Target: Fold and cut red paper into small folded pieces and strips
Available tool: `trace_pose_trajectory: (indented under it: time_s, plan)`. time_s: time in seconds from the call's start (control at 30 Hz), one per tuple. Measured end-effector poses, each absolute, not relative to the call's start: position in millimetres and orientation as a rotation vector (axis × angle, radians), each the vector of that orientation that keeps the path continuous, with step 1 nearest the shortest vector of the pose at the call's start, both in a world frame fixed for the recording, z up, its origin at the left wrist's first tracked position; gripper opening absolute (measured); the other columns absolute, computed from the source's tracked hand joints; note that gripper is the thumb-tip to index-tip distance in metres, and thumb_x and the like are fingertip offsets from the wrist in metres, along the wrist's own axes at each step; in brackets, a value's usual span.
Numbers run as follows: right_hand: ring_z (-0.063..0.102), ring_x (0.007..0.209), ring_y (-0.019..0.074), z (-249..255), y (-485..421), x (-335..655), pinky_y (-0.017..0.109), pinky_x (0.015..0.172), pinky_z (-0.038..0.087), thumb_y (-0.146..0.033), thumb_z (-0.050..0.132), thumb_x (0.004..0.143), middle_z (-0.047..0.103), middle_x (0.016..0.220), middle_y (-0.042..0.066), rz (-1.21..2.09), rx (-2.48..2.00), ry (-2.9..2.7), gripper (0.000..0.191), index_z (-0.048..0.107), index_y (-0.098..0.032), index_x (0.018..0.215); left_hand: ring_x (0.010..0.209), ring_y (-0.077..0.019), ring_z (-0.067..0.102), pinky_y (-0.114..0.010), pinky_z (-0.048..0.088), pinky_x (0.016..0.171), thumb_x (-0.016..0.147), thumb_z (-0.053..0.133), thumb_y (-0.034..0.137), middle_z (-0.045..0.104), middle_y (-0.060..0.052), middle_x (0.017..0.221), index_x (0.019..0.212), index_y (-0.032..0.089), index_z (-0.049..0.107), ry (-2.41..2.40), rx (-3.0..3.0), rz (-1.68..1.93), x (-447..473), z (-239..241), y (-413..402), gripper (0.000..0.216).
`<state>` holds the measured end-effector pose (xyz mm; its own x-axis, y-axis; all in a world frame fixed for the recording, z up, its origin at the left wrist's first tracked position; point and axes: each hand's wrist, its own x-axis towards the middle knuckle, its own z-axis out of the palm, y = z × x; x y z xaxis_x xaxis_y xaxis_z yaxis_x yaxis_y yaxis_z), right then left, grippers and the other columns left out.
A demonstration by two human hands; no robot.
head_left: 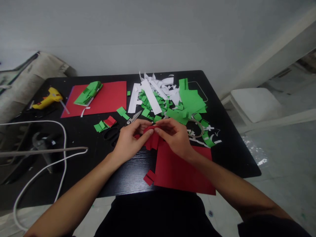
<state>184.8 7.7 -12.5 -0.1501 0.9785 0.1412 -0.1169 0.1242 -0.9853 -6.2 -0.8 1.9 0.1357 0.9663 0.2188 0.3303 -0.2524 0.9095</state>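
Note:
Both hands meet over the middle of the black table [229, 144]. My left hand [130, 140] and my right hand [174, 135] pinch a folded piece of red paper [152, 141] between their fingertips, fingers closed on it. Under my right wrist lies a larger red sheet [182, 171] that hangs over the near table edge. Two small red scraps [149, 177] lie beside it. Black-handled scissors [123, 126] rest just left of my left hand, partly hidden by it.
A heap of green and white paper scraps [170, 98] covers the far middle. A red sheet [108, 97] with folded green pieces [89, 92] lies at far left, near a yellow glue gun [48, 98]. A tape roll [196, 128] sits by my right hand. A white cable [49, 158] loops at left.

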Motion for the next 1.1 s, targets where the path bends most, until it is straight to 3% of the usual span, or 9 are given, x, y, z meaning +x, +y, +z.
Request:
trace_pose_trajectory:
  time_s: [0.33, 0.63, 1.1]
  plan:
    - [0.077, 0.088, 0.0189, -9.0, 11.5, 187.9, 0.035, 0.086, 0.064, -0.034, 0.079, 0.088, 0.082, 0.094, 0.003, 1.29, -1.025, -1.376, 0.013, 0.08, -0.023, 0.094, 0.076, -0.0125, 0.07, -0.024, 0.058, 0.072, 0.09, 0.076, 0.028, 0.076, -0.001, 0.086, 0.099, 0.019, 0.076, 1.267, 1.659, 1.148, -5.6, 2.5, -1.1, 0.013]
    - [0.077, 0.086, 0.0184, -8.3, 11.0, 188.2, 0.034, 0.084, 0.064, -0.031, 0.079, 0.089, 0.082, 0.093, 0.003, 1.262, -1.017, -1.394, 0.009, 0.08, -0.023, 0.094, 0.068, -0.0106, 0.067, -0.021, 0.053, 0.06, 0.087, 0.079, 0.026, 0.075, 0.0, 0.079, 0.094, 0.019, 0.076, 1.236, 1.516, 1.118, -5.9, 5.2, 1.6, 0.01]
    - [0.078, 0.087, 0.0191, -9.8, 6.9, 185.8, 0.036, 0.087, 0.065, -0.028, 0.081, 0.086, 0.083, 0.095, 0.002, 1.231, -1.011, -1.375, 0.009, 0.082, -0.025, 0.094, 0.068, -0.0118, 0.068, -0.024, 0.053, 0.064, 0.096, 0.071, 0.027, 0.078, 0.0, 0.082, 0.096, 0.02, 0.078, 1.364, 1.811, 1.14, -9.7, 4.7, -2.2, 0.01]
